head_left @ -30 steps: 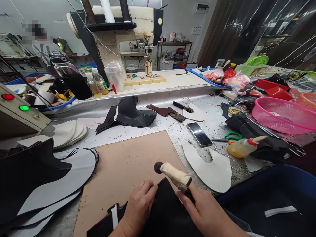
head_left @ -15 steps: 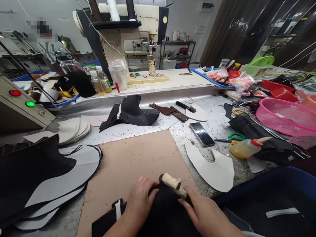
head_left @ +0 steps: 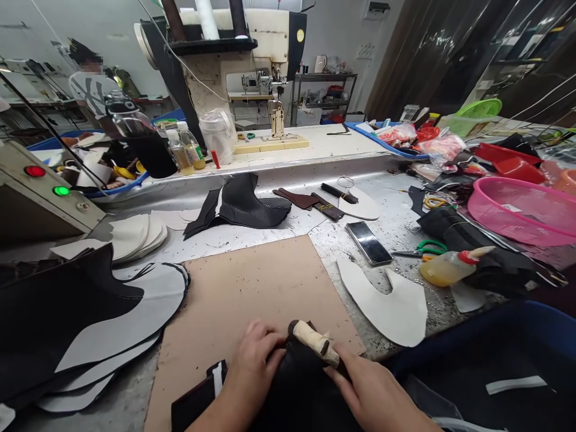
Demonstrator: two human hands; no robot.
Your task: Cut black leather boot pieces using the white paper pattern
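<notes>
A black leather boot upper (head_left: pixel 306 390) lies at the front of the brown board (head_left: pixel 252 282). My left hand (head_left: pixel 256 366) is closed on its left edge, thumb and fingers pinching the leather. In my right hand (head_left: pixel 364 378) is a hammer (head_left: pixel 310 339), its head wrapped in cream tape with dark ends showing. The head rests on or just above the leather, right of my left fingertips; I cannot tell whether it touches. Most of the hammer's handle is hidden by my hand. A flap with a white strip (head_left: pixel 218 378) shows left of my left wrist.
Stacked black and grey boot pieces (head_left: pixel 121 324) lie left. Right are a white U-shaped piece (head_left: pixel 391 306), a phone (head_left: pixel 369 243), scissors (head_left: pixel 423 249), a glue bottle (head_left: pixel 450 267) and a blue bin (head_left: pixel 531 318). A sewing machine (head_left: pixel 276 120) stands behind; a person (head_left: pixel 92 90) is far left.
The hammer head has shifted slightly left and down, and a little more of the leather edge shows behind it. Both hands keep their hold. The far person's head has turned or moved.
</notes>
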